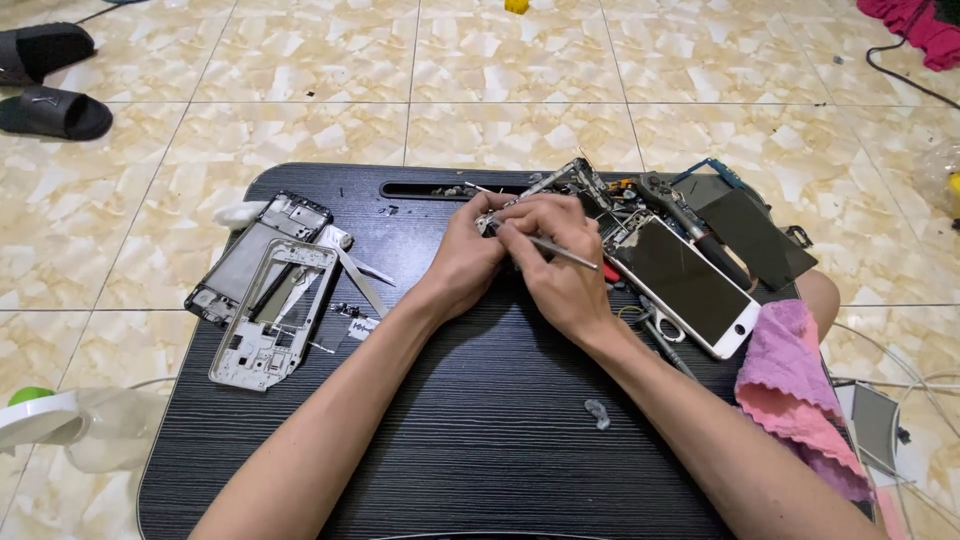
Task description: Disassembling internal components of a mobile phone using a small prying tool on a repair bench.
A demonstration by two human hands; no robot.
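My left hand [466, 255] and my right hand [556, 270] meet over the middle of a black wood-grain lap table [480, 420]. The right hand grips a thin metal tool [562, 249], its tip pointing left at a small metal part [487, 225] that the left hand pinches. That part is mostly hidden by my fingers. Two bare phone frames [268, 290] lie at the table's left. A white-fronted phone with a dark screen [685, 285] lies to the right of my hands.
A pile of phone parts and tools [640, 195] sits at the back right. A pink cloth [795, 385] hangs at the right edge. White tweezers [360, 275] and tiny screws lie by the frames. Black sandals [45, 80] rest on the tiled floor.
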